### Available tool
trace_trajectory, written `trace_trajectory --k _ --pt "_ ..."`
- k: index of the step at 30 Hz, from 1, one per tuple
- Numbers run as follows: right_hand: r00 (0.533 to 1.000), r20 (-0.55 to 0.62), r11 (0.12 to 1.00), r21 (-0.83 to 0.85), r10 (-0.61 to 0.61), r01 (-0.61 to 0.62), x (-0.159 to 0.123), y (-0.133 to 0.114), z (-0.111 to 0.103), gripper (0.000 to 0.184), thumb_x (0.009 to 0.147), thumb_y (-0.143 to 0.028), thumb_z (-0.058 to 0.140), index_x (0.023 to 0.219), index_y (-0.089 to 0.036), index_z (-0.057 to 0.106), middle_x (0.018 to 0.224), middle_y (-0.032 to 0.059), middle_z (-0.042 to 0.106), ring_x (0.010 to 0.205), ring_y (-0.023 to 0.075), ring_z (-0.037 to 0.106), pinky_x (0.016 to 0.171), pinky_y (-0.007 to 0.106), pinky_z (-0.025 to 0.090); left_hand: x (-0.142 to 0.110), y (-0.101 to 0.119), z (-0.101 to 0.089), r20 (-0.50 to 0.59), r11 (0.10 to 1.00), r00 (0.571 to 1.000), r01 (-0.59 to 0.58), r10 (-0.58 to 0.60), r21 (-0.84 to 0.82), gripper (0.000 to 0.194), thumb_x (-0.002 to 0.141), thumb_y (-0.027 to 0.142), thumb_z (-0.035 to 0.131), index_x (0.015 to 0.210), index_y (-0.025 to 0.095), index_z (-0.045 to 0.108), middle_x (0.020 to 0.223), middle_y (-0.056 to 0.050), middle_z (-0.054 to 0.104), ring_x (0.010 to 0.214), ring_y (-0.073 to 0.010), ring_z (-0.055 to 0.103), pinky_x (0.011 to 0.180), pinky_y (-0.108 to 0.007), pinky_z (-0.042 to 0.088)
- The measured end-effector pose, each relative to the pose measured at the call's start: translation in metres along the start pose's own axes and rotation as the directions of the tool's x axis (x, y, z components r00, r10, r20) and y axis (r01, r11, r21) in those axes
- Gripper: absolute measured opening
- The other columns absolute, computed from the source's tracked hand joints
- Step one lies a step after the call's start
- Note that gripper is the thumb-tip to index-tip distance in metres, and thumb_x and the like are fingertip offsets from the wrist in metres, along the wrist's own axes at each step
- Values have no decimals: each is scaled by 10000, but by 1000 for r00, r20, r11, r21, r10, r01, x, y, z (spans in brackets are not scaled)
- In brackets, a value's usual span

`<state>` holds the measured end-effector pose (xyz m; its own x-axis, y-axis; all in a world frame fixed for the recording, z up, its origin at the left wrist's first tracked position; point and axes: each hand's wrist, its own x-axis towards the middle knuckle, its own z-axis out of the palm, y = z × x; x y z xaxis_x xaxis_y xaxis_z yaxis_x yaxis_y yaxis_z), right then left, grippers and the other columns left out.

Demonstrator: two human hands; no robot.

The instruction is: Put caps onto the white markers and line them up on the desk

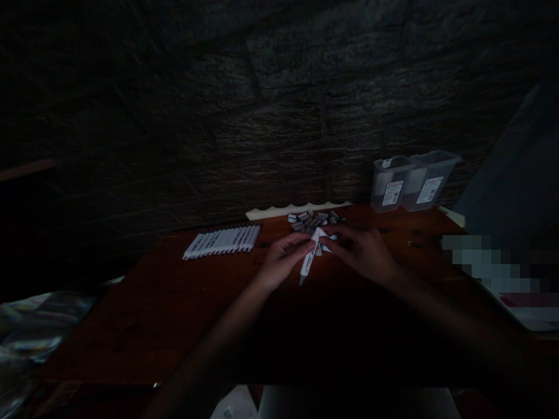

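Note:
In the middle of the table, my left hand (286,256) is closed around a white marker (309,261) with dark lettering. The marker slants down toward me, its grey narrow end lowest. My right hand (360,247) is closed at the marker's upper end, its fingertips by a small white piece with a blue end (333,237). Whether that piece is gripped or lies behind the fingers is hard to make out. Just beyond both hands lies a pile of small grey and white marker caps (308,220), partly hidden by the fingers.
On the left of the brown wooden table (144,308), several white markers (225,240) lie side by side in a row. Two clear plastic bins (421,183) with labels stand at the back right. A pale wavy-edged strip (297,209) runs along the dark brick wall (271,116).

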<state>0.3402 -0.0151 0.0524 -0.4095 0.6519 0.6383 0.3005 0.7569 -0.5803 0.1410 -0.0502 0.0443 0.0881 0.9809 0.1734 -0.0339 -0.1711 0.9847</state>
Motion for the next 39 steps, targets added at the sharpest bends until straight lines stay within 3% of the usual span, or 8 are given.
trace_trajectory --k 10,20,35,39 --pt "1000 -28 998 -57 13 -14 1 -1 -2 222 889 -309 621 1066 -216 718 932 38 741 741 149 686 681 265 546 0 0 -1 16 1000 1000 9 -9 12 245 778 339 741 963 179 733 920 -34 733 864 -154 657 833 -267 485" --pt "996 -84 999 -45 11 -14 2 -1 -3 234 907 -315 597 1092 -219 702 953 47 727 716 141 669 663 260 538 0 3 -2 -38 1000 999 16 -16 3 266 749 353 763 938 167 742 923 -46 736 869 -166 655 849 -280 486" --pt "989 -141 998 -56 -45 37 4 0 -3 227 897 -250 605 1101 -212 699 992 68 720 828 182 688 728 292 558 2 3 -4 -117 999 993 33 -35 -23 284 719 370 784 916 168 746 923 -45 737 857 -170 651 844 -276 472" --pt "992 -107 998 -22 -63 61 2 2 0 235 909 -257 593 1120 -226 692 998 59 715 863 177 684 754 292 554 2 3 -4 -89 999 995 34 -34 0 266 741 366 766 924 173 745 919 -41 733 863 -168 648 841 -270 469"
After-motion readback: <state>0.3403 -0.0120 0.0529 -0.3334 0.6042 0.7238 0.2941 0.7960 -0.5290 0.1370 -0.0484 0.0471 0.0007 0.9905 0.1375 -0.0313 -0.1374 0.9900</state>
